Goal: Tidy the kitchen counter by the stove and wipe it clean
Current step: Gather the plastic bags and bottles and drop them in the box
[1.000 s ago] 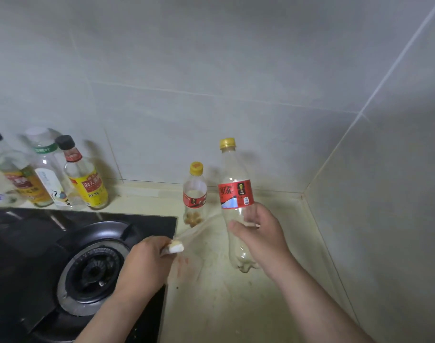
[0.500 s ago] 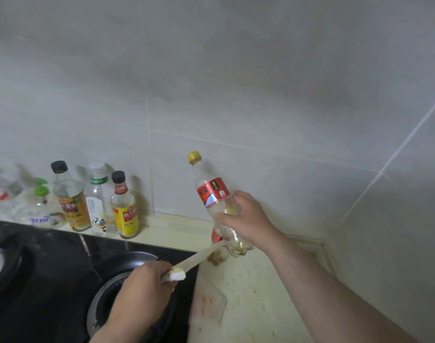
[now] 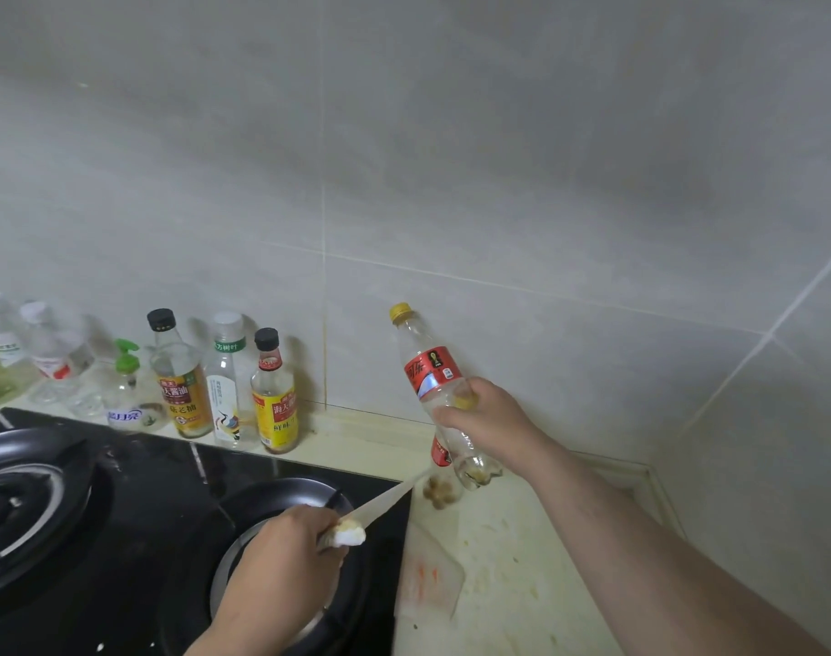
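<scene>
Near left, over the stove [image 3: 120, 513], the left hand [image 3: 281, 556] grips a knife [image 3: 380, 501]. Right lies the stained counter [image 3: 522, 561]. Farther, the right hand [image 3: 486, 421] clasps a clear cola bottle [image 3: 432, 371], tilted left. Condiment bottles [image 3: 229, 385] line the far-left wall.

Both busy here. The right hand [image 3: 486, 421] is raised out in front, fingers and thumb wrapped round the lower half of a clear bottle [image 3: 427, 366], holding it tilted with the cap leaning left. The bare right forearm [image 3: 664, 551] runs in long from the bottom right corner. The left hand [image 3: 285, 556] sits lower and closer, knuckles up, fist closed round the handle of a knife [image 3: 380, 501], blade pointing up and right. Only a bit of the left wrist [image 3: 233, 627] shows at the bottom edge.
</scene>
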Demonstrator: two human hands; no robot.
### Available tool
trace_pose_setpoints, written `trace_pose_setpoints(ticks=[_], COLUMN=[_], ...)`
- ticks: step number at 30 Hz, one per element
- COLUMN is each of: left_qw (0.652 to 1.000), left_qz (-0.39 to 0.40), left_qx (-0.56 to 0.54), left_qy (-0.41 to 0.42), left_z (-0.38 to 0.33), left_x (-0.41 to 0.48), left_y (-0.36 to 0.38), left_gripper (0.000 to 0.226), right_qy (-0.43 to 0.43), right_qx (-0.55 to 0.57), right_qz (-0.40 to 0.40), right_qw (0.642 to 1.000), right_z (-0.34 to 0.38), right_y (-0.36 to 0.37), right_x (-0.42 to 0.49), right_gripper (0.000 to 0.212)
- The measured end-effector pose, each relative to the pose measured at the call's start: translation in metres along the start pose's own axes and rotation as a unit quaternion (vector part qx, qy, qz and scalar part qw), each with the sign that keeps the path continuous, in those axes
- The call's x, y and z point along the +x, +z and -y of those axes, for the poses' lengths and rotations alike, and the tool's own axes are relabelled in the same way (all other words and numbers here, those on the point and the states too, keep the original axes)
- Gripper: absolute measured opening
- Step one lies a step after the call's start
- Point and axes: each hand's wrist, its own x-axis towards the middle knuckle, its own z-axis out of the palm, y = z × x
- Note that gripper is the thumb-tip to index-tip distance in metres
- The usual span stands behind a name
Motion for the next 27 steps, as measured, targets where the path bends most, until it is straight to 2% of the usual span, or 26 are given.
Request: trace_pose_setpoints(ticks=[3,10,15,19,23,27], left_qw=[1.000,1.000,1.000,1.000,1.000,0.999], left_qz=[0.001,0.017,0.018,0.014,0.011,0.009], left_qx=[-0.005,0.004,-0.001,-0.001,-0.015,-0.047], left_qy=[0.001,0.019,0.022,0.022,0.014,0.005], left_z=[0.002,0.004,0.000,-0.008,-0.013,-0.011], left_x=[0.000,-0.002,-0.003,-0.006,-0.009,-0.018], left_y=[0.000,0.001,0.006,0.010,0.008,0.000], left_gripper=[0.010,0.005,0.008,0.011,0.011,0.011], right_qy=[0.006,0.036,0.036,0.032,0.031,0.020], right_qx=[0.014,0.106,0.172,0.183,0.208,0.243], right_qz=[0.005,-0.011,-0.035,-0.046,-0.042,-0.053], right_qw=[1.000,0.994,0.984,0.982,0.977,0.968], right_z=[-0.001,-0.008,-0.020,-0.025,-0.027,-0.032], right_y=[0.002,0.001,-0.008,-0.016,-0.028,-0.041], right_x=[-0.001,-0.002,-0.012,-0.022,-0.041,-0.071], right_gripper=[0.049,0.057,0.039,0.027,0.044,0.039])
